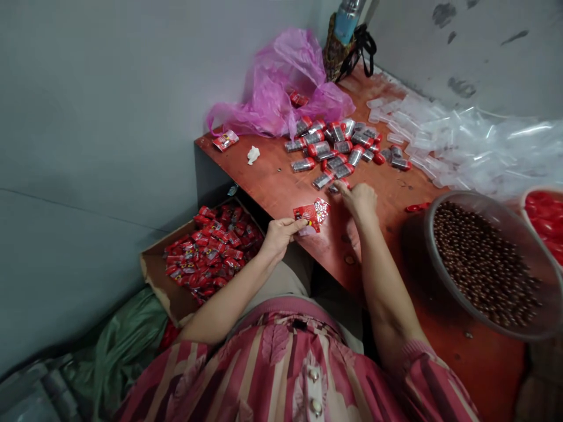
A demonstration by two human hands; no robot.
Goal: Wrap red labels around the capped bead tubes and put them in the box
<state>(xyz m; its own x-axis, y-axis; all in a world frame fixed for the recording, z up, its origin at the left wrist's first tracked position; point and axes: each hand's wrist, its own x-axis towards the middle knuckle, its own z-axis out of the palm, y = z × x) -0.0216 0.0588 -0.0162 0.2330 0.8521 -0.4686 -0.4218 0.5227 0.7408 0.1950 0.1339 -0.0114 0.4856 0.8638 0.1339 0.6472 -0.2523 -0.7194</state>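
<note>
My left hand (pixel 281 235) pinches a small red printed packet (pixel 307 215) by its near edge, over the table's front side. A second, patterned packet piece (pixel 322 210) shows right beside it; whether the two are joined I cannot tell. My right hand (pixel 361 200) reaches forward with thumb and fingers closed on a small clear tube with a red cap (pixel 338 187), at the near edge of a pile. That pile of filled tubes (pixel 336 146) holds dark little balls under red caps. Part of the gripped tube is hidden by my fingers.
A cardboard box (pixel 153 266) of red packed tubes sits low at left. On the red table (pixel 264 176) are a pink plastic bag (pixel 285 70), clear empty tubes (pixel 475 135), a large tub (pixel 433 258) of brown balls and a container of red caps (pixel 545 217).
</note>
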